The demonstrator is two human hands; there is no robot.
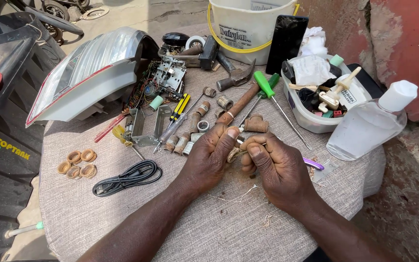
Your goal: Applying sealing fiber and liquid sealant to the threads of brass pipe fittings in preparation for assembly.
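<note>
Hands: we saw both meet over the middle of the cloth-covered table [209, 228], fingers curled in tight.
Left hand [208, 157]: closed, thumb pressed up against the fingertips, pinching one end of a small coil [232, 154] wound with pale wire.
Right hand [275, 165]: closed as well, thumb and forefinger nipped on the coil's other side; a thin strand ran out between the two grips.
Coil: held just above the cloth, between the two hands, close to the rusty cylinders [190, 133] lying in a row.
Cloth below: loose threads [241, 196] lay under the wrists.
Behind the hands: we noted a green-handled screwdriver [275, 99] and a hammer [236, 94] with a rusted shaft.
Left side: four copper coil rings [77, 162] near a black cable [129, 177]; a car tail lamp [90, 73] further back.
Right side: a clear bottle [369, 123] lay beside a white tub [316, 123] of small parts.
Back edge: a white bucket [248, 26].
</note>
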